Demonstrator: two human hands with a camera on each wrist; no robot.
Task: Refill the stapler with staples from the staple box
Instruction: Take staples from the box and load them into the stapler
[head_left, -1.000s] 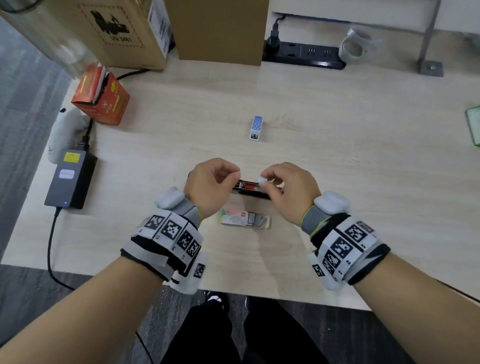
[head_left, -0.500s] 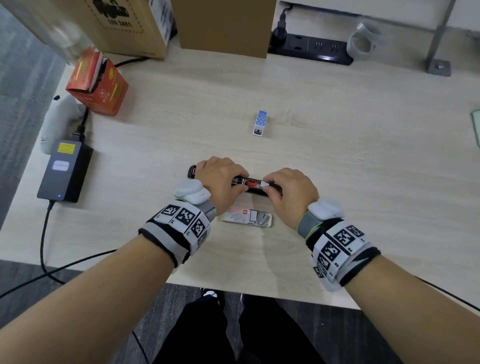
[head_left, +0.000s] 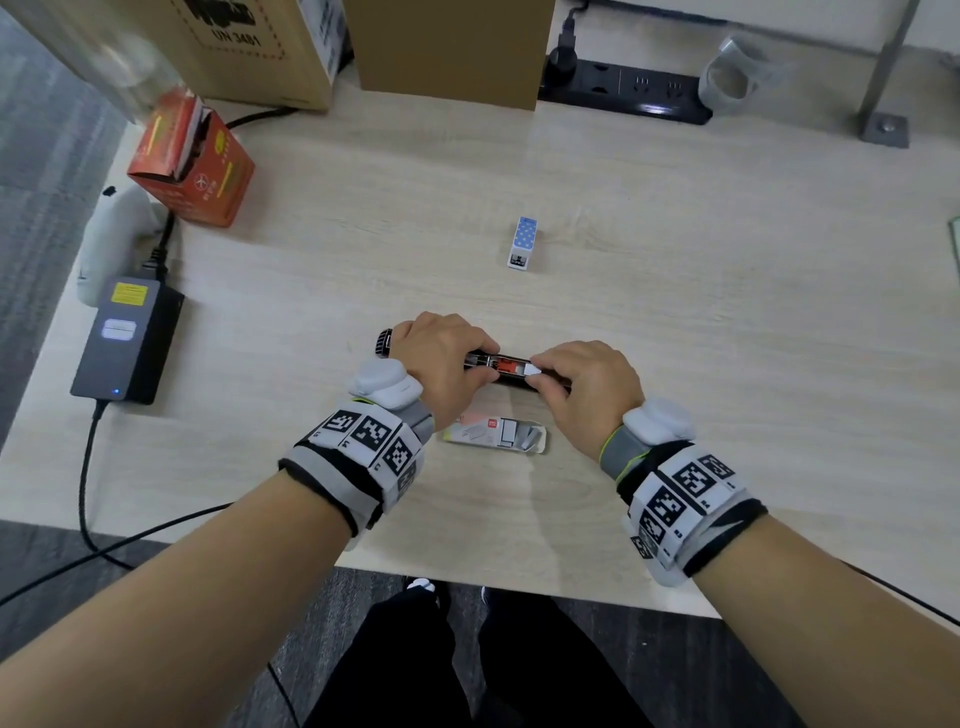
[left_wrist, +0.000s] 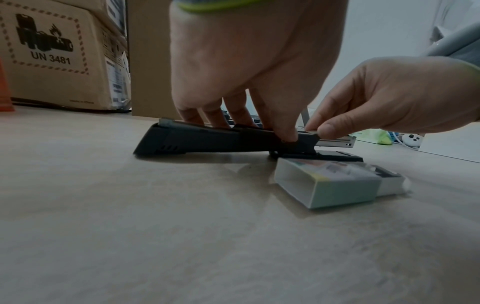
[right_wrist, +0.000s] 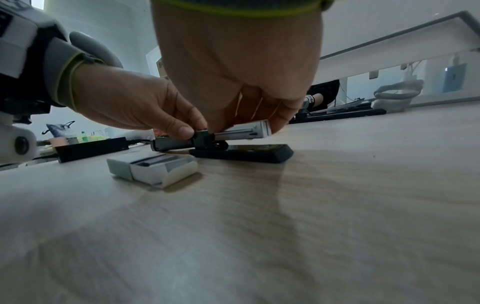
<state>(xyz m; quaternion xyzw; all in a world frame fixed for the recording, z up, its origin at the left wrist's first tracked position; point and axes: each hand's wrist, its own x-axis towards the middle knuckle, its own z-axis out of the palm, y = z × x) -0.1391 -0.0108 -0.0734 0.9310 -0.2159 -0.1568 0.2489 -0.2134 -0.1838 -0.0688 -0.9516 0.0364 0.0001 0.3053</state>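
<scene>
- Both hands have dropped onto the stapler (head_left: 511, 370) since a second ago, when they were raised just above it with the right fingertips pinching something small and white; now they press down at the table (head_left: 675, 291) surface.
- Left hand (head_left: 444, 358) curls over the black top half of the stapler, fingers on top and thumb against the near side, gripping it.
- Right hand (head_left: 589, 387) pinches the silver magazine rail (right_wrist: 244, 131) between thumb and fingertips, right where it meets the black body; whether staples sit under those fingers I cannot tell.
- Stapler lies opened out flat, running from 9 o'clock to 3 o'clock across the middle of the table, its black base (right_wrist: 249, 153) flat on the wood below the rail.
- Red inner part and a white tip show in the open channel between the two hands in the head view.
- Staple box (head_left: 496, 434) lies just beside the stapler at its 6 o'clock, tray slid partly out toward 3 o'clock.
- Small blue dotted box (head_left: 523, 243) stands well apart at 12 o'clock.
- Black power adapter (head_left: 127, 340) sits off at 9 o'clock, an orange carton (head_left: 192, 163) at 10 o'clock.
</scene>
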